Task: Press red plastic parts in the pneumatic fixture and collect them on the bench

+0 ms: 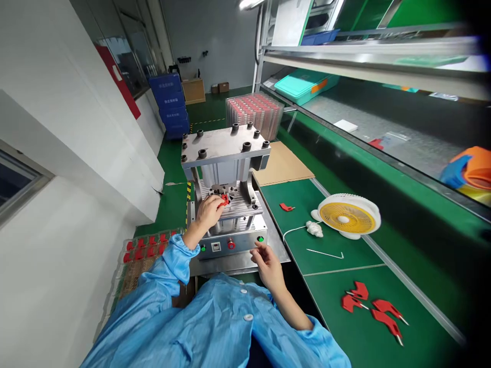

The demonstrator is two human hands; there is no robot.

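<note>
My left hand [209,211] reaches into the metal press [226,145], its fingers closed on a small red plastic part [224,200] at the fixture under the press head. Part of the red piece is hidden by my fingers. My right hand [269,265] hovers in front of the press's control panel [245,245], just below the green button [260,238] on the right. It holds nothing, and its thumb and index finger are apart. On the same panel sit a red button [231,244], a small counter display [216,247] and a second green button [203,248] at the left.
On the green bench to the right lie several red parts with metal tips [387,323], a single red part [286,207], a hex key [326,253] and a yellow-white fan [347,215]. Trays of red parts [148,248] stand at lower left; stacked clear trays [255,112] stand behind the press.
</note>
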